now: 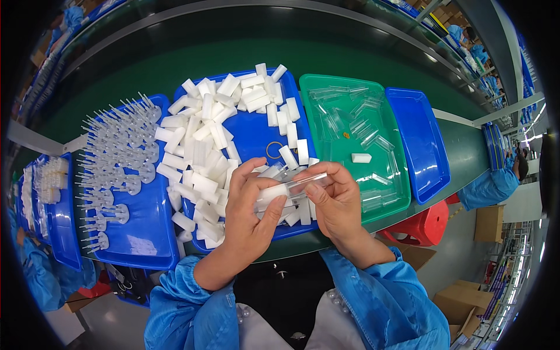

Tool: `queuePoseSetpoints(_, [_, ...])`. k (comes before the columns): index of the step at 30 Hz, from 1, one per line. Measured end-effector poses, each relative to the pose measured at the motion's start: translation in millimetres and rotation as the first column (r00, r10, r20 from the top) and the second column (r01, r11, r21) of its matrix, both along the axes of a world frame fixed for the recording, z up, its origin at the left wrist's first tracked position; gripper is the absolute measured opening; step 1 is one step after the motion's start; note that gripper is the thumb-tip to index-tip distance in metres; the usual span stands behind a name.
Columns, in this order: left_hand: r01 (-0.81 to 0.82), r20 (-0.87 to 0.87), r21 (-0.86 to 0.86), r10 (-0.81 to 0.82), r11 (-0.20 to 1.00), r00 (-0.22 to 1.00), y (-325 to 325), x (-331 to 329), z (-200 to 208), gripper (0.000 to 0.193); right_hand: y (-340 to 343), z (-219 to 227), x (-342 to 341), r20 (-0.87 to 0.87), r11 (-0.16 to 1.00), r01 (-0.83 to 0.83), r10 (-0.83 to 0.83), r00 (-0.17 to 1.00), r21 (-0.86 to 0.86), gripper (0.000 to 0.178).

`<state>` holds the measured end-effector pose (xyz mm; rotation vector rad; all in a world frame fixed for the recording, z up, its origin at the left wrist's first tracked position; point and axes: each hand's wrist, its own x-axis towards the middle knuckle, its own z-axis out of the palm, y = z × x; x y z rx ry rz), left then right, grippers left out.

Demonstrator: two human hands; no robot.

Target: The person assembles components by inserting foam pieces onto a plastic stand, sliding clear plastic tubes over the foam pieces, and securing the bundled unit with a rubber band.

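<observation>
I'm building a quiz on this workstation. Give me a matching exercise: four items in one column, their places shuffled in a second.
Things:
1. white foam blocks
2. clear plastic tubes
3. clear pronged parts
4. clear tube with a foam block

Places:
A. green tray
B. between left hand and right hand
C. middle blue tray
D. left blue tray

Pairs: 1-C, 2-A, 3-D, 4-B

- The clear case [303, 182] between your left hand [248, 213] and right hand [335, 204] looks like glossy transparent plastic.
- The white blocks [204, 146] look like matt foam, soft-edged.
- Your blue trays [256, 137] and the green tray [326, 96] are smooth, shiny plastic.
- Your sleeves [186, 309] are thin blue cloth with a slight sheen.
- The conveyor belt [233, 52] is dark green and semi-glossy.
</observation>
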<state>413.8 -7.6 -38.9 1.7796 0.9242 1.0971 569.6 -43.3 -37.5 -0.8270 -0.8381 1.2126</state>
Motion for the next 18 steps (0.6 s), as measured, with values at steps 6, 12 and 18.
queuePoseSetpoints(6, [0.027, 0.034, 0.004, -0.027, 1.000, 0.999, 2, -2, -3, 0.017, -2, -2, -4, 0.043, 0.998, 0.038, -0.040, 0.998, 0.048, 0.025])
queuePoseSetpoints(12, [0.046, 0.072, -0.006, -0.045, 0.999, 0.996, 0, 0, -1, 0.013, -2, 0, -6, 0.073, 0.995, 0.065, -0.071, 0.995, 0.081, 0.025])
queuePoseSetpoints(18, [0.096, -0.003, 0.014, -0.095, 0.995, 0.995, 1, -1, -1, 0.013, 1, 7, 3, 0.187, 0.999, 0.027, -0.034, 0.982, 0.040, 0.027])
